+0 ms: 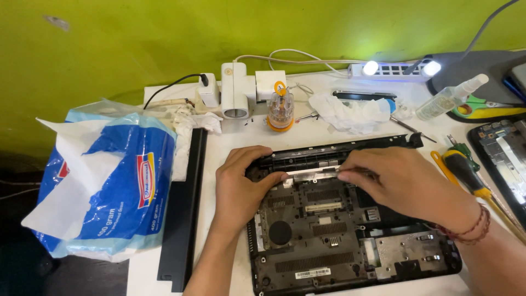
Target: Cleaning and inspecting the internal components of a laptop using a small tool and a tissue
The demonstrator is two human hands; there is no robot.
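Observation:
A black laptop base (329,235) lies upside down on the white table, its vents and an open silver bay showing. My left hand (238,186) rests on its upper left corner, thumb pressed to a pale strip (312,173) near the battery slot. My right hand (405,183) pinches a thin metal tool (359,173) whose tip touches the same strip. A red bead bracelet sits on my right wrist.
A long black battery bar (183,208) lies left of the laptop, beside a blue and white plastic bag (109,186). Behind are white plug adapters (235,90), a clear bit holder with orange base (280,112), crumpled tissue (353,115), a spray bottle (446,98). Screwdrivers (466,170) lie right.

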